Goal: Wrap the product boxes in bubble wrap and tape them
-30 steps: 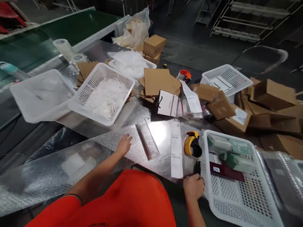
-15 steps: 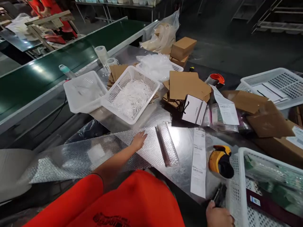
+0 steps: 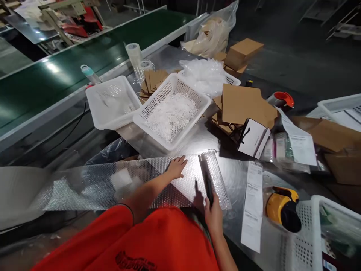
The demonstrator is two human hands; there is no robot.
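My left hand [image 3: 177,167] lies with fingers spread on a sheet of clear bubble wrap [image 3: 158,177], which stretches across the table's near edge from the left. At the sheet's right end sits a flat, folded bubble-wrapped bundle [image 3: 218,180] with a dark edge beside it. My right hand [image 3: 213,212] is closed around a slim black tool [image 3: 210,194], held upright over the wrap just left of the bundle. Its kind is too dark to make out. Under the wrap, left of my left hand, a white block [image 3: 121,178] shows through.
A basket of white paper shreds [image 3: 172,116] and a white tub [image 3: 113,99] stand beyond. Right are a label strip [image 3: 252,207], a yellow-and-black tape dispenser [image 3: 283,209], a white basket [image 3: 306,229], a white gift bag [image 3: 254,137] and cardboard [image 3: 242,103]. A green conveyor [image 3: 93,49] runs behind.
My right hand has come left with the black tool, from beside the right-hand basket to the bubble wrap. My left hand stays on the wrap, fingers more spread. The view has shifted.
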